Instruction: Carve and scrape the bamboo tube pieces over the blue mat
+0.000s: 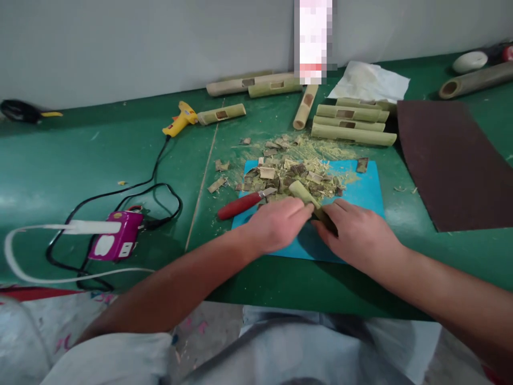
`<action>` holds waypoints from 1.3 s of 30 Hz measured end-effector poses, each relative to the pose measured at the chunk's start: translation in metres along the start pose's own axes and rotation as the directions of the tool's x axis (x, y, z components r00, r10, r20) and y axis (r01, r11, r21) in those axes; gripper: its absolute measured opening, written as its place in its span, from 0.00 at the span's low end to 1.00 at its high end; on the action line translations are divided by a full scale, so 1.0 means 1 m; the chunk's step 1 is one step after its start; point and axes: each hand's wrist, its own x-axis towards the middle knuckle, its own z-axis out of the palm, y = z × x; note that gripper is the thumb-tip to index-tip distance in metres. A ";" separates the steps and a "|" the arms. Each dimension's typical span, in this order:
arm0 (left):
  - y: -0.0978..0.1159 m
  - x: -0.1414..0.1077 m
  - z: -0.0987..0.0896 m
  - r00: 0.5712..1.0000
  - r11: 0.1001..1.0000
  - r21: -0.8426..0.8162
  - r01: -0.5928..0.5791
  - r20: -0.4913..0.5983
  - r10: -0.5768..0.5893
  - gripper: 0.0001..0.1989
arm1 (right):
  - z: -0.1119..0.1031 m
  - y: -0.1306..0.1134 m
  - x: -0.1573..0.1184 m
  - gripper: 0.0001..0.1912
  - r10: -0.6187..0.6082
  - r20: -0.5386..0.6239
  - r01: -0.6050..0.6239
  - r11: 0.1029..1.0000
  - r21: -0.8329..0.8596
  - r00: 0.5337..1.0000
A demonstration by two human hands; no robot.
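A short piece of green bamboo (301,191) is held between my two hands over a blue mat (368,187). My left hand (281,224) is closed round its middle, the fingers pressed on it. Closed as well, my right hand (358,230) grips its nearer end, which my fingers partly cover. Whether a tool is also in the right hand is hidden. Just left of my left hand lies a red-handled knife (242,205), its short blade resting by a heap of bamboo chips and shavings (298,174).
Behind the mat lie several cut bamboo tubes (352,133) with rectangular openings. A yellow glue gun (180,120) touches another tube (222,114). To the left sits a purple power adapter (116,235) with looping cords. A dark brown sheet (452,171) and white paper (363,81) are at the right.
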 end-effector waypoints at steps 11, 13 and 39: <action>0.001 0.000 0.000 0.997 0.997 -0.005 0.073 -0.030 -0.073 0.21 | -0.001 0.000 0.001 0.15 0.021 0.028 -0.021 1.000 0.003 0.999; 0.001 0.001 -0.001 0.999 1.000 0.000 0.019 -0.036 -0.019 0.19 | -0.001 0.000 0.001 0.14 0.007 0.025 -0.007 1.000 0.001 1.000; -0.002 -0.002 -0.001 0.996 0.999 -0.011 0.051 -0.076 -0.052 0.17 | -0.001 -0.001 0.001 0.16 0.038 0.077 -0.037 0.999 -0.013 0.996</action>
